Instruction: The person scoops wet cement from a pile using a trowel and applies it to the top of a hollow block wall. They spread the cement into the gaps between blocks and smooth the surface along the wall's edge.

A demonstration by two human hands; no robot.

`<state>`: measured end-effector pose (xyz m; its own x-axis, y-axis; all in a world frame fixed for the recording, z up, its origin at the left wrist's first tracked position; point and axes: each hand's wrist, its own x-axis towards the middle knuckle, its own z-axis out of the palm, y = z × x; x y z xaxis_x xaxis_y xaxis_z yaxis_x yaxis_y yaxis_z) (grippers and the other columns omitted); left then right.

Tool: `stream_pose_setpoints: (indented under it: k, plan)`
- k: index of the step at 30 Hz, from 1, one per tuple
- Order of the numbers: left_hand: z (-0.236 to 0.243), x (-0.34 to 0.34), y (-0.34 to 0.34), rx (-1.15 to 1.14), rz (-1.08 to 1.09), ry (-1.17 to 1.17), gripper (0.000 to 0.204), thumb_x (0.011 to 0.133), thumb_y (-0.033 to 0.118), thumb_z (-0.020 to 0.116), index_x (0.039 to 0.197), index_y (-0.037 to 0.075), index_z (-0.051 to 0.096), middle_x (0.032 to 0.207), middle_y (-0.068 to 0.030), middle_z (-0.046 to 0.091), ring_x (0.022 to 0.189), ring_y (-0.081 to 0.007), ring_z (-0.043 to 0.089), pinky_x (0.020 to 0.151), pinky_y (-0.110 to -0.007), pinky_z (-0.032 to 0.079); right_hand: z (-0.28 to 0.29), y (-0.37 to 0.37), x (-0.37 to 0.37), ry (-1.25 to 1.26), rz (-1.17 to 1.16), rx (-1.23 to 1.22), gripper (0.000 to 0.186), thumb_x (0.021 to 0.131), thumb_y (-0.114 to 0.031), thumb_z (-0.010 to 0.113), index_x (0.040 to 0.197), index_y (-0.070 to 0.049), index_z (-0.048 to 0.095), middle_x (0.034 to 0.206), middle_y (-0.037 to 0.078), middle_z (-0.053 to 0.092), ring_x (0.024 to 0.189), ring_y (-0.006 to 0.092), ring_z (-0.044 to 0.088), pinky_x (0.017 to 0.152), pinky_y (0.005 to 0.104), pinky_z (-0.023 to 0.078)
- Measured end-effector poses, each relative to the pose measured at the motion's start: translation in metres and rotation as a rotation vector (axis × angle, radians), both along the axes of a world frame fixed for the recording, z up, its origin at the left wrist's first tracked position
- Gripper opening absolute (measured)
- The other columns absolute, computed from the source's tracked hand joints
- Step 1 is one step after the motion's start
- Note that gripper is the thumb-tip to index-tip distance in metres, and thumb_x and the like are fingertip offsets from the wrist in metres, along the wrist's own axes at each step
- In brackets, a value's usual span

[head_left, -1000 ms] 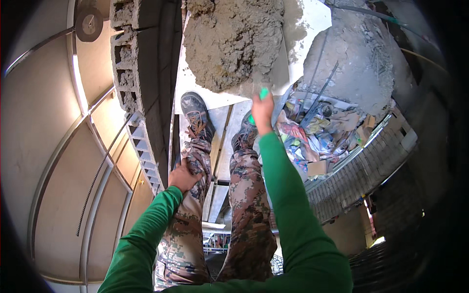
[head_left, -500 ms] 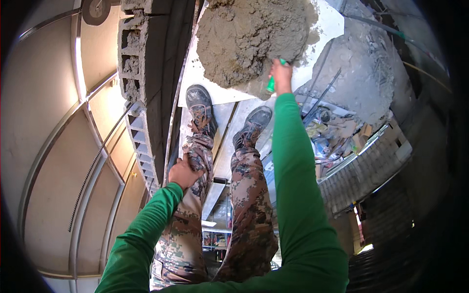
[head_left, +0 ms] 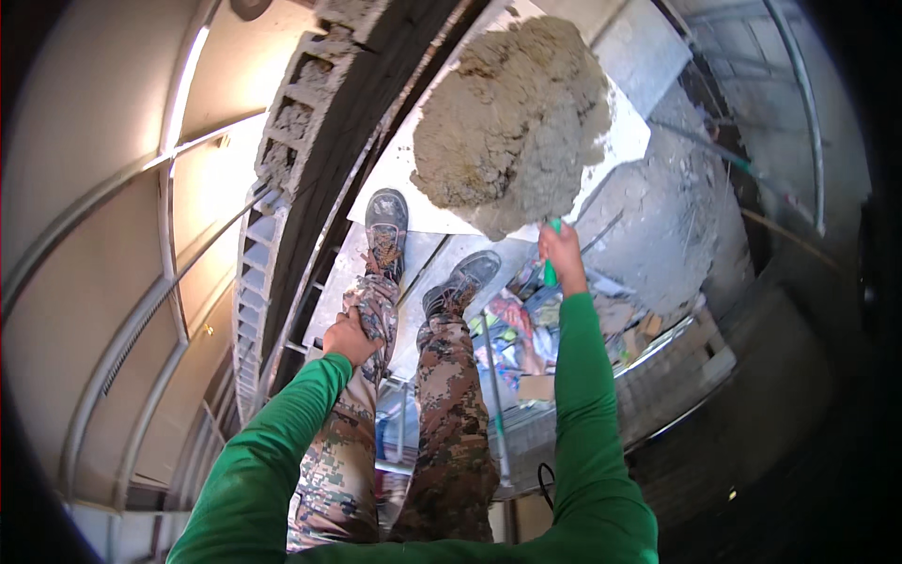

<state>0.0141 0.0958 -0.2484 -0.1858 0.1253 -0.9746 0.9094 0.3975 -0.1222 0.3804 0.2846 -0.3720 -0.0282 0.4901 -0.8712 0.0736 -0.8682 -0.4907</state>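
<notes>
My right hand [head_left: 562,254] is wrapped round a green-handled tool [head_left: 551,272] at the near edge of a grey wet mortar heap [head_left: 503,117]; the tool's working end cannot be made out. The mortar lies spread on a white board [head_left: 383,202] with an irregular edge. My left hand [head_left: 349,336] grips the camouflage trouser on my left leg [head_left: 334,456], below the knee. My two dark, dusty boots [head_left: 385,232] stand near the board's lower edge, on pale planks [head_left: 423,268].
A hollow concrete block wall [head_left: 310,80] runs along my left beside beige panels [head_left: 94,113] with metal bars. At the right lie grey rubble [head_left: 667,235] and a drop with mixed debris [head_left: 536,362]. Metal tubes [head_left: 808,150] stand at the upper right.
My right hand with the green tool has drawn back from the mortar to its near edge. The view has tilted and shifted. My left hand stays on the leg.
</notes>
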Motion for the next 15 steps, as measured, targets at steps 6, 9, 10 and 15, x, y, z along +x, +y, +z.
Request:
stream_pose_setpoints:
  k: [6, 9, 10, 15]
  plan:
    - [0.004, -0.009, -0.011, 0.047, 0.179, 0.005, 0.098, 0.068, 0.049, 0.075, 0.141, 0.0, 0.032, 0.119, -0.0246, 0.055, 0.101, -0.0375, 0.063, 0.083, -0.044, 0.054, 0.039, -0.006, -0.039, 0.033, 0.307, -0.074, 0.023, 0.089, -0.016, 0.063, 0.074, -0.008, 0.046, 0.053, -0.001, 0.044, 0.04, 0.009, 0.039, 0.037, 0.027, 0.033]
    - [0.003, -0.01, -0.023, 0.055, 0.251, 0.02, 0.094, 0.069, 0.049, 0.075, 0.138, -0.001, 0.035, 0.12, -0.0242, 0.055, 0.103, -0.0368, 0.062, 0.081, -0.045, 0.055, 0.051, 0.008, -0.067, 0.016, 0.568, -0.075, 0.022, 0.087, -0.018, 0.064, 0.074, -0.007, 0.049, 0.053, 0.0, 0.047, 0.041, 0.0101, 0.043, 0.039, 0.0278, 0.036]
    - [0.005, -0.008, -0.026, 0.066, 0.273, 0.03, 0.093, 0.068, 0.049, 0.075, 0.136, -0.002, 0.036, 0.119, -0.0242, 0.055, 0.104, -0.0358, 0.062, 0.084, -0.043, 0.054, 0.053, 0.015, -0.076, 0.003, 0.698, -0.061, 0.022, 0.086, -0.019, 0.064, 0.074, -0.007, 0.05, 0.054, 0.001, 0.048, 0.041, 0.0105, 0.044, 0.04, 0.0282, 0.037]
    - [0.004, -0.001, -0.038, 0.037, 0.392, 0.048, 0.093, 0.069, 0.046, 0.077, 0.135, -0.004, 0.035, 0.119, -0.0252, 0.054, 0.106, -0.0369, 0.061, 0.086, -0.042, 0.053, 0.063, 0.055, -0.148, -0.021, 1.139, -0.06, 0.022, 0.085, -0.02, 0.064, 0.072, -0.006, 0.052, 0.052, 0.001, 0.05, 0.042, 0.0115, 0.047, 0.041, 0.0291, 0.037]
